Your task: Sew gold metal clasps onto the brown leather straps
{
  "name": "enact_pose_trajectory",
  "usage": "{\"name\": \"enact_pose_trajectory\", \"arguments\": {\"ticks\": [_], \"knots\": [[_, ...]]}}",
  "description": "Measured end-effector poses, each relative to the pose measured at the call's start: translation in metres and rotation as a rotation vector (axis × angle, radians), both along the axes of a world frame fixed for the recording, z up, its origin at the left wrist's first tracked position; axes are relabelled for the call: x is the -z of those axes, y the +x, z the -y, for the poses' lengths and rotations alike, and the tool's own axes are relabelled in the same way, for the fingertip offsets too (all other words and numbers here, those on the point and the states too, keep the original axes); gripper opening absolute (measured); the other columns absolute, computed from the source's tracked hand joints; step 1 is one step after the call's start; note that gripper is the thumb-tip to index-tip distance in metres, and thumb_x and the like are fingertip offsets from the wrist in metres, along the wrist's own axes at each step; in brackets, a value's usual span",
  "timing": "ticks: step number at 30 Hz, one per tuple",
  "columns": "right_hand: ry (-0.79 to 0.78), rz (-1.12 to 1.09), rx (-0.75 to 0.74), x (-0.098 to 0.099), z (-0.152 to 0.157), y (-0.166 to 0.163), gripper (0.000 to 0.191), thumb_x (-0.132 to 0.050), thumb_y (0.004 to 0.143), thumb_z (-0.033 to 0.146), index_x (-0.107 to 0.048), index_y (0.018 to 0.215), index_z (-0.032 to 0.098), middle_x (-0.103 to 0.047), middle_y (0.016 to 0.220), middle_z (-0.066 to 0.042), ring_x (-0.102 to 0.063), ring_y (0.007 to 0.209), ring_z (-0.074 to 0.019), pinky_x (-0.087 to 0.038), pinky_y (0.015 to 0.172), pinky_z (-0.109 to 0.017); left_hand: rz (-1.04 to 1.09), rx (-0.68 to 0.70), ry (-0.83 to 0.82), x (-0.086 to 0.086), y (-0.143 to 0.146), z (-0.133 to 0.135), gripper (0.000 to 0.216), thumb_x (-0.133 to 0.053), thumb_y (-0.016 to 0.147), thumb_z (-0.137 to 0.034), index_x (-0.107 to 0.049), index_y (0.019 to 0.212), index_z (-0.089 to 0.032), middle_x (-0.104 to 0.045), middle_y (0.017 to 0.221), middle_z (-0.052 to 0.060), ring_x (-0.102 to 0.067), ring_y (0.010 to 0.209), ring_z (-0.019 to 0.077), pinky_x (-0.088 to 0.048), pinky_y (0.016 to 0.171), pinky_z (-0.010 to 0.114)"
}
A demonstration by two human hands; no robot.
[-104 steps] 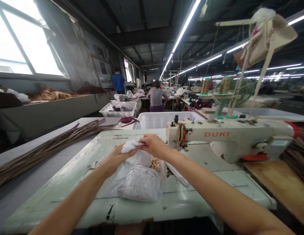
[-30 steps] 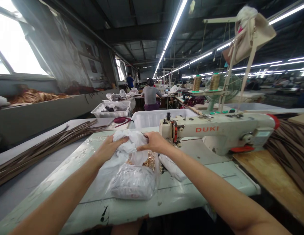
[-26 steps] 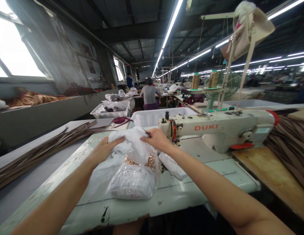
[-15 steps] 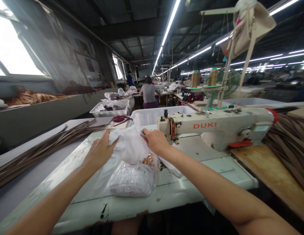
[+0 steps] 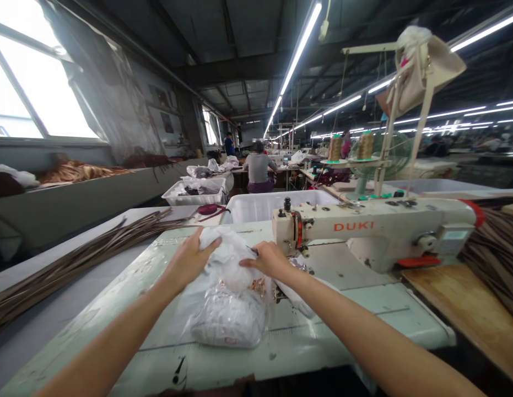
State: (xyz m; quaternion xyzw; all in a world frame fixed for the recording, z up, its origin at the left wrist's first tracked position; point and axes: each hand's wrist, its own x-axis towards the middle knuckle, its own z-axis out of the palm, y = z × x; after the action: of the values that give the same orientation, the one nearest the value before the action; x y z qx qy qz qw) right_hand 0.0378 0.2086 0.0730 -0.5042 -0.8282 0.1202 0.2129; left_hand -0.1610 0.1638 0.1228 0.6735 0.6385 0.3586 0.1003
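A crumpled white plastic bag [image 5: 225, 248] lies on the pale green sewing table, gripped at its upper left by my left hand [image 5: 190, 256]. My right hand [image 5: 271, 260] is closed at the bag's right side, with the thin dark tip of a small metal tool poking out by the fingers; most of that tool is hidden. Just below the hands, gold-coloured metal fittings [image 5: 258, 286] show through clear plastic. Nearest me sits a clear bag packed with white contents [image 5: 229, 318], which I cannot make out. The sewing machine [image 5: 351, 226] stands right of my right hand.
Long brown strips [image 5: 95, 251] lie along the left, and more strips [image 5: 493, 248] at the far right. A white plastic bin [image 5: 256, 207] stands behind the table. A dark red coiled strap [image 5: 209, 209] lies near it. A co-worker [image 5: 259, 168] sits further back.
The view has tilted up and turned slightly left. My right fingers have come lower against the bag, and its white plastic has bunched differently. My left hand keeps its hold.
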Motion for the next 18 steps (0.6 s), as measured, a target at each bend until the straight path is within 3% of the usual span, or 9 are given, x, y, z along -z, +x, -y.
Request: {"name": "enact_pose_trajectory", "arguments": {"ticks": [4,8,13,18], "knots": [[0.095,0.021,0.043,0.002,-0.002,0.000,0.039,-0.056,0.076,0.058,-0.069,0.082,0.021,-0.069,0.079,-0.007,-0.061,0.074,-0.0210,-0.034,0.058,-0.024,0.349,0.147,-0.161,0.003,-0.006,0.001,0.040,-0.057,0.075,-0.054,-0.057,0.086,-0.016,-0.066,0.081,0.005,-0.061,0.075,0.0236,-0.047,0.066,0.030],[-0.048,0.031,-0.083,0.004,-0.009,-0.002,0.032,-0.058,0.077,0.051,-0.069,0.078,0.020,-0.066,0.071,-0.003,-0.058,0.069,-0.0171,-0.031,0.054,-0.022,0.604,0.287,-0.403,0.009,-0.003,0.012,0.043,-0.067,0.065,-0.055,-0.062,0.086,-0.017,-0.068,0.080,0.005,-0.063,0.075,0.0256,-0.049,0.064,0.032],[-0.040,-0.003,-0.118,0.000,-0.016,0.002,0.035,-0.048,0.085,0.047,-0.068,0.077,0.020,-0.064,0.070,0.000,-0.055,0.068,-0.0144,-0.027,0.051,-0.021,0.587,0.369,-0.528,0.010,-0.006,0.021,0.034,-0.074,0.061,-0.045,-0.067,0.083,-0.020,-0.070,0.083,0.005,-0.063,0.082,0.0289,-0.049,0.071,0.034],[-0.039,0.023,-0.122,-0.003,-0.012,0.001,0.040,-0.044,0.087,0.048,-0.067,0.074,0.018,-0.064,0.069,-0.001,-0.055,0.066,-0.0149,-0.025,0.051,-0.021,0.480,0.348,-0.515,0.011,-0.013,0.015,0.036,-0.073,0.057,-0.047,-0.069,0.085,-0.024,-0.071,0.085,0.004,-0.062,0.085,0.0324,-0.050,0.072,0.036]]}}
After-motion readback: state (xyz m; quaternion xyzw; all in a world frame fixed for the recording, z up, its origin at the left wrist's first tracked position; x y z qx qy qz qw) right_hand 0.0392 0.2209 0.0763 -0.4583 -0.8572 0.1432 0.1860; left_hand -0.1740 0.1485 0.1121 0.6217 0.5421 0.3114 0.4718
